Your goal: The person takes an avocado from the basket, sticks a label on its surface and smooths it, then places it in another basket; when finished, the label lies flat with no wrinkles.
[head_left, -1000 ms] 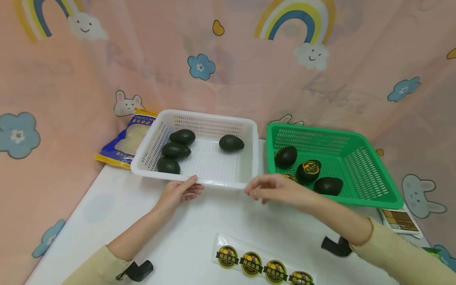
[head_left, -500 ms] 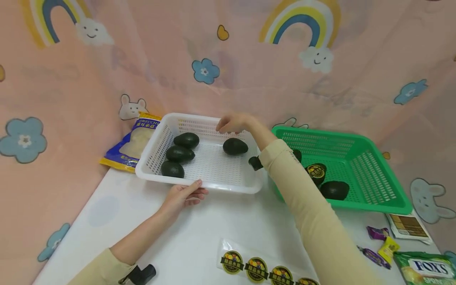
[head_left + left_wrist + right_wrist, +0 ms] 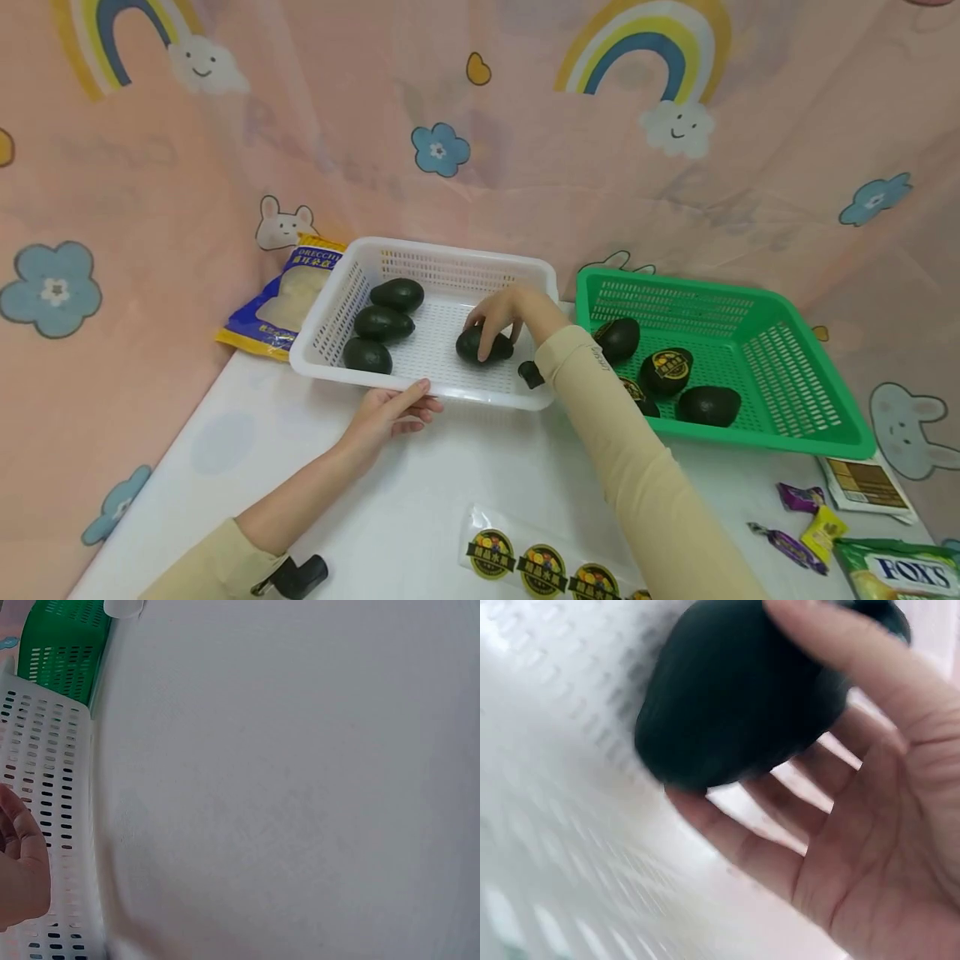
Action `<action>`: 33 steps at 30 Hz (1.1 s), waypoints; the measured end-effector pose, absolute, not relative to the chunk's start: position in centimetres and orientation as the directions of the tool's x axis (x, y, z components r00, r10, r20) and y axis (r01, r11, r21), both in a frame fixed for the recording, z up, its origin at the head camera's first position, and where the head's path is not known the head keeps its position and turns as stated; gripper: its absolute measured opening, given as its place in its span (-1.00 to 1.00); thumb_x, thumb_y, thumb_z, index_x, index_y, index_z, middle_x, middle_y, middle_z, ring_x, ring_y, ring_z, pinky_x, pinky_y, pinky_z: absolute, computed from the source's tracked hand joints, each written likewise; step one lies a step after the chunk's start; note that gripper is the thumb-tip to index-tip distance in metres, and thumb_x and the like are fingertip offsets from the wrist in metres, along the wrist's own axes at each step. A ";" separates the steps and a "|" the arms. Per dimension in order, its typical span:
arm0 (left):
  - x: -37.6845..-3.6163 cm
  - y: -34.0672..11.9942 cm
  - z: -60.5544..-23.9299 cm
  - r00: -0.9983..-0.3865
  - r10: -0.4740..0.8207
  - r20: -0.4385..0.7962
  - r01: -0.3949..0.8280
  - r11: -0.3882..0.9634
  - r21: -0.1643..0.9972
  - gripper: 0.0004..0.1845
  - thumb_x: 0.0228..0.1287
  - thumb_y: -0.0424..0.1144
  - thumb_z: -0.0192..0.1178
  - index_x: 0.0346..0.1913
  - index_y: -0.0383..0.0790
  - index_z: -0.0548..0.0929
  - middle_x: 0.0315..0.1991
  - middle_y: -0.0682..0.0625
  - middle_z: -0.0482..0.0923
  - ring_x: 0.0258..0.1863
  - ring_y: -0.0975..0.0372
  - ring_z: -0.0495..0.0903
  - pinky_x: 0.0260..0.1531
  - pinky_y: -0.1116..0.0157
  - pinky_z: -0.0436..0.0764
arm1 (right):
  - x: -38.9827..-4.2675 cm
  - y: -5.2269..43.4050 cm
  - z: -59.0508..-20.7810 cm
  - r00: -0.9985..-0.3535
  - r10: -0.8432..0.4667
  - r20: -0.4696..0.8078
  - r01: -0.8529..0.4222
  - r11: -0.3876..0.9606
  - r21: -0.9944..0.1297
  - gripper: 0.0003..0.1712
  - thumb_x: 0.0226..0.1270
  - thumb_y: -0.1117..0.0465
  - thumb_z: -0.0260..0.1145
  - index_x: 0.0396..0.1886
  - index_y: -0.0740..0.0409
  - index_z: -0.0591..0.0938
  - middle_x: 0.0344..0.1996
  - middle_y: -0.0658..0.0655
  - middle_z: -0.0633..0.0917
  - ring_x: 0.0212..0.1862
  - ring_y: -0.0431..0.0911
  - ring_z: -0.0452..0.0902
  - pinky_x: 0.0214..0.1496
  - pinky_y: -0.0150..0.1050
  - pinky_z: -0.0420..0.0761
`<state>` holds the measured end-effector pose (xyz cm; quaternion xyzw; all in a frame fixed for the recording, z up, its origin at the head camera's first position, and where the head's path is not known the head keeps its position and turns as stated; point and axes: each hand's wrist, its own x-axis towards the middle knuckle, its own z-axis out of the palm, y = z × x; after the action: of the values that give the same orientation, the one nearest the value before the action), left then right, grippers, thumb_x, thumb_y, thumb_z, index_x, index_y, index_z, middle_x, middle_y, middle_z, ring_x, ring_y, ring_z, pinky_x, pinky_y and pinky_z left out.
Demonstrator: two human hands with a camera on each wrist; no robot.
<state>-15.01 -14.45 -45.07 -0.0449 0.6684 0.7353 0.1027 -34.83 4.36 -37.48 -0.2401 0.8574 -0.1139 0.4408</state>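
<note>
The right hand (image 3: 504,315) reaches into the white basket (image 3: 450,254) and curls its fingers (image 3: 795,787) round a dark avocado (image 3: 480,344) lying on the basket floor, apart from 3 other avocados (image 3: 382,323) clustered at the basket's left end. The left hand (image 3: 390,412) rests with relaxed, nearly straight fingers against the basket's near rim. A green basket (image 3: 795,400) just beside it holds more avocados, 2 with stickers showing, and a sticker sheet (image 3: 540,562) lies on the white table (image 3: 420,492).
</note>
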 end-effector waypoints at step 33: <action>-15.1 -14.2 -45.3 -0.983 0.050 -0.174 -0.179 -0.119 0.977 -0.62 0.40 -0.11 0.19 -0.16 -0.46 0.69 -0.37 0.02 0.73 -0.36 0.27 0.62 -0.25 0.33 0.66 | -17.1 18.5 -33.6 -0.622 -0.783 -0.012 -0.601 0.488 -0.633 -0.24 0.13 -0.15 0.48 0.30 -0.08 0.42 0.12 -0.09 0.56 0.05 -0.18 0.52 -0.08 -0.23 0.63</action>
<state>-15.10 -14.18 -45.35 -0.0487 0.6594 0.7462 0.0769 -17.06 18.47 -33.57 -0.4074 0.8491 -0.3003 0.1513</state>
